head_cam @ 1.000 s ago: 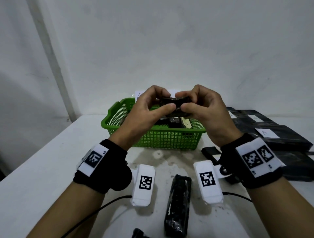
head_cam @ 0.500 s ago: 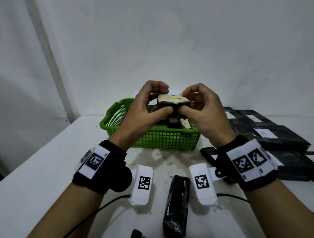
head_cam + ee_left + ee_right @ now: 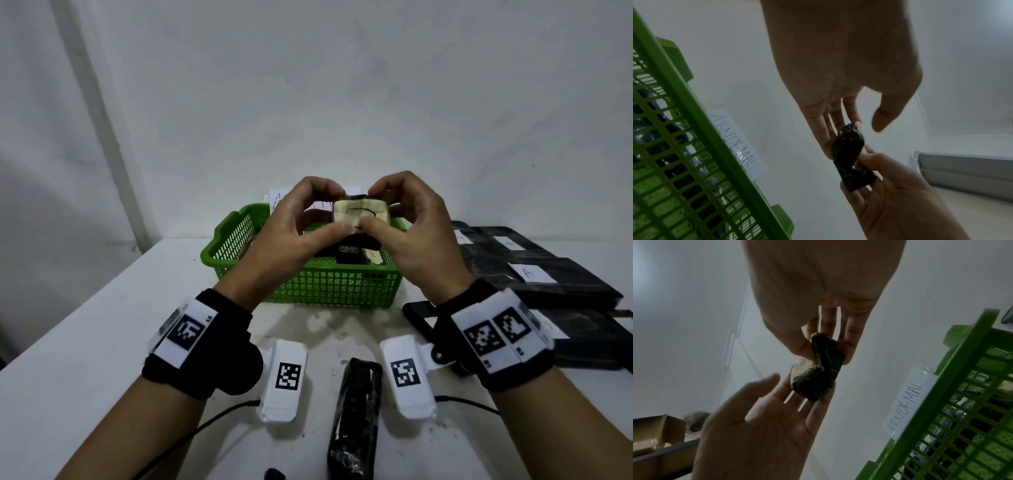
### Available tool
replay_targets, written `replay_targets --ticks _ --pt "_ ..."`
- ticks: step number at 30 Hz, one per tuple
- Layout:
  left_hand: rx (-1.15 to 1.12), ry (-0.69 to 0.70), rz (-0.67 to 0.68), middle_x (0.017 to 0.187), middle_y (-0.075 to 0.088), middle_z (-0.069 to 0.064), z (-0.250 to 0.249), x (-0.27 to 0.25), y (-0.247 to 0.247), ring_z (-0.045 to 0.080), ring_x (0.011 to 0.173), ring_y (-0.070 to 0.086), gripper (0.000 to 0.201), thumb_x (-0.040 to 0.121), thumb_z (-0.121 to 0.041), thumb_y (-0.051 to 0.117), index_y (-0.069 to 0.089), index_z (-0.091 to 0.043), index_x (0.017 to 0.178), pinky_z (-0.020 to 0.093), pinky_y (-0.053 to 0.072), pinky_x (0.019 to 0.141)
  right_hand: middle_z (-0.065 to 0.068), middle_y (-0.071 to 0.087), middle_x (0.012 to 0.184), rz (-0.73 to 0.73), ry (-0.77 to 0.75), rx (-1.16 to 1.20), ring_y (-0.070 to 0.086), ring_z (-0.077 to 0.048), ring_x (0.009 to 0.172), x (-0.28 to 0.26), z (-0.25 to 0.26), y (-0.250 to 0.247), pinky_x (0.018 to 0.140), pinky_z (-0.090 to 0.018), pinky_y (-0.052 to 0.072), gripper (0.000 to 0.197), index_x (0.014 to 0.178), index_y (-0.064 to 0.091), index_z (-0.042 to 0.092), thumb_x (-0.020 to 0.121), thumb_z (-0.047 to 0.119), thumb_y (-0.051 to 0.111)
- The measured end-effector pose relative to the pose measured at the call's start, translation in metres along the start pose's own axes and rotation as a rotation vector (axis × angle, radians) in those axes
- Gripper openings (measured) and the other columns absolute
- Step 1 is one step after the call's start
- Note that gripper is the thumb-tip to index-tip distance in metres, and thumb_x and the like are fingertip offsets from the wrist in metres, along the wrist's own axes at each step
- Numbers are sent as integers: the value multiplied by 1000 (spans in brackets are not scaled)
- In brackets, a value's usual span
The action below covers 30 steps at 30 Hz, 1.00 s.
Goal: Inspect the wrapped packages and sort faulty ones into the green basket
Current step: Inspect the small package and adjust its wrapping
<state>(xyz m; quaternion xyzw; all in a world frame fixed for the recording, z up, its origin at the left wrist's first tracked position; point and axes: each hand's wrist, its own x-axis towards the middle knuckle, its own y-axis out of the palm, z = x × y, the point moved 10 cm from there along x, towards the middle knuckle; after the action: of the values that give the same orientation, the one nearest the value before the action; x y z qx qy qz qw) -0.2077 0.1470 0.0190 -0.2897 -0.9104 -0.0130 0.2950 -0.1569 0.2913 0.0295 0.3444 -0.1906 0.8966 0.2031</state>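
A small package [image 3: 361, 212], black wrap with a bare tan face marked by dark lines, is held over the green basket [image 3: 329, 287]. My left hand [image 3: 337, 210] pinches its left end and my right hand [image 3: 368, 209] pinches its right end, thumbs below and fingers on top. The left wrist view shows the black wrap [image 3: 851, 155] between my left hand's fingers [image 3: 835, 129] and the other hand's fingers. In the right wrist view the package [image 3: 822, 369] shows a pale patch at its left edge. The basket holds several dark packages.
A white "ABNORMAL" label [image 3: 908, 404] stands behind the basket. A long black wrapped package [image 3: 356, 418] lies on the table near me between two white tagged devices [image 3: 286, 383]. Flat black packages with white labels [image 3: 548, 274] are stacked at the right.
Both hands have turned the small package so that its tan face, hidden a second ago, now faces me. The hands stayed above the basket.
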Motion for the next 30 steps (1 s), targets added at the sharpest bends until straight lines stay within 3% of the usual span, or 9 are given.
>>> replay_targets --ticks 3,5,7,10,13,16,20,23,30 --pt "-13 23 -19 121 58 6 -3 0 -3 10 95 67 41 92 10 51 53 -18 121 22 54 76 8 71 98 5 60 -4 70 -9 90 3 -8 -1 80 -44 62 22 104 65 26 85 21 75" --pt "56 70 -53 118 58 4 -7 1 -7 15 97 65 45 91 10 57 52 -22 122 25 54 77 9 72 112 95 136 -24 71 -11 100 4 -15 6 86 -46 60 28 110 68 36 83 41 71" --pt "92 94 -87 115 59 3 -9 1 -12 16 95 63 48 89 10 62 52 -24 121 24 54 76 8 73 115 208 244 103 72 -9 101 1 -20 16 90 -43 60 39 121 67 37 84 48 73" --pt "176 131 -97 111 60 2 -14 1 -9 15 92 63 56 84 8 65 48 -29 124 28 56 76 5 75 108 284 298 197 73 -7 96 -4 -17 22 83 -35 60 51 128 62 30 81 45 74" --pt "302 174 -76 114 57 1 -20 -1 0 16 91 63 63 83 7 65 44 -31 129 32 60 79 0 74 111 217 253 109 74 -15 97 -2 -18 16 83 -39 61 41 121 62 33 83 33 79" --pt "280 164 -59 119 53 3 -18 -2 4 22 93 64 63 82 10 65 46 -31 127 31 59 76 7 71 111 230 223 -21 73 -16 92 -2 -18 16 84 -43 61 47 114 58 41 70 47 72" --pt "261 140 -77 121 53 2 -14 -1 1 24 94 66 61 81 10 66 50 -33 122 23 54 66 12 69 104 250 166 -70 73 -7 83 -3 -8 14 73 -26 57 39 115 55 36 80 34 73" --pt "281 169 -74 122 53 2 -18 -2 3 20 91 66 61 81 10 66 50 -32 122 24 55 68 15 68 99 249 123 -157 71 -3 77 -5 -2 14 64 -16 50 37 114 53 35 82 31 72" --pt "253 176 -75 126 53 4 -19 -2 5 13 85 65 54 84 6 68 51 -30 120 22 55 68 9 72 95 44 54 -140 73 -7 72 -3 1 1 61 -30 61 31 106 56 32 81 23 73"
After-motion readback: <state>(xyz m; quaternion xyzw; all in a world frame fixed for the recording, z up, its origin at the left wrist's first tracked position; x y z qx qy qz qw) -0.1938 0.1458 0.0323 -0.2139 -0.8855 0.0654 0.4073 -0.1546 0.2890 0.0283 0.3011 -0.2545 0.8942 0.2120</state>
